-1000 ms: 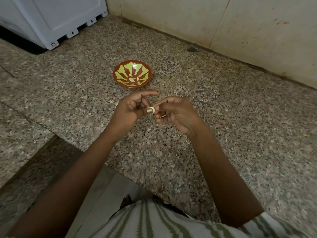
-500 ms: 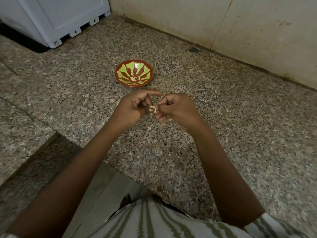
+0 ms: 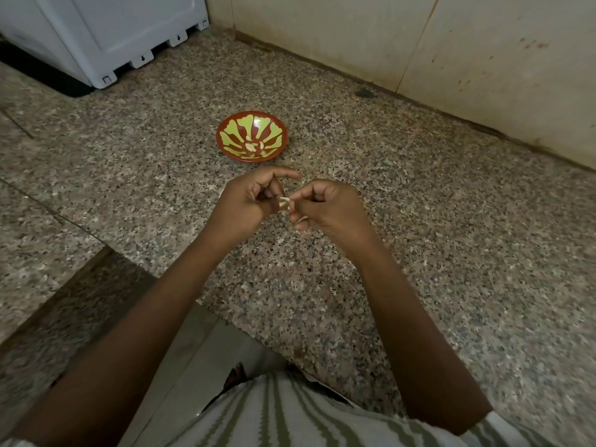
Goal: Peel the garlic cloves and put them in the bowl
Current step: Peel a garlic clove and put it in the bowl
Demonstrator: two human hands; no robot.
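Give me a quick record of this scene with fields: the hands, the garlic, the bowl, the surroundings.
left hand: pinches the garlic clove
right hand: fingertips pinch the same clove from the other side
garlic clove: held between both hands above the granite counter
peel state: too small to tell
bowl: red with a green pattern, on the counter beyond the hands
bowl contents: a few pale cloves
background: white appliance at far left, wall behind

Left hand [image 3: 248, 201] and right hand [image 3: 325, 208] pinch one garlic clove [image 3: 284, 204] between them above speckled counter [image 3: 451, 237]. Bowl [image 3: 252, 136] at 12 o'clock of hands, peeled cloves [image 3: 253, 146] inside.
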